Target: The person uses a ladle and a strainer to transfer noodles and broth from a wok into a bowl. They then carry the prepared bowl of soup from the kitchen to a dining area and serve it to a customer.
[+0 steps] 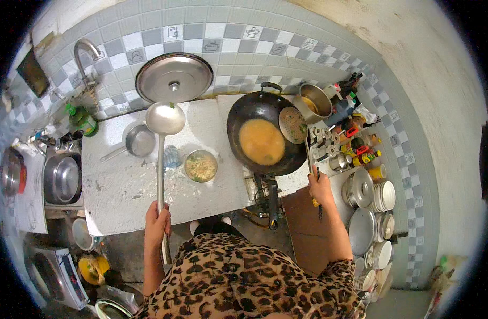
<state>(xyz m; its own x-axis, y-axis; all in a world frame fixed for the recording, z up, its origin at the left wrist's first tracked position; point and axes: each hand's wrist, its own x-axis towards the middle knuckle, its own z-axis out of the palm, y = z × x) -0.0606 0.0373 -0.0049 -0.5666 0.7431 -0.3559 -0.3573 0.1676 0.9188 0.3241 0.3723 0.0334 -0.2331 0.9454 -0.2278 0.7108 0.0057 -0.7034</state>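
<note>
My left hand grips the long handle of a metal ladle, whose bowl is raised over the white worktop. In my right hand is the handle of a round skimmer; bits of green and orange food lie on it, and it overlaps the right side of a black wok. Cloudy orange-brown broth fills the bottom of the wok. Between ladle and wok, a metal bowl of shredded food with greens stands on the worktop. A small saucepan sits left of the ladle.
A large metal lid leans on the tiled wall. Behind the wok's right side stands a metal pot. Bottles and stacked plates line the right. A green bottle is near the sink at left.
</note>
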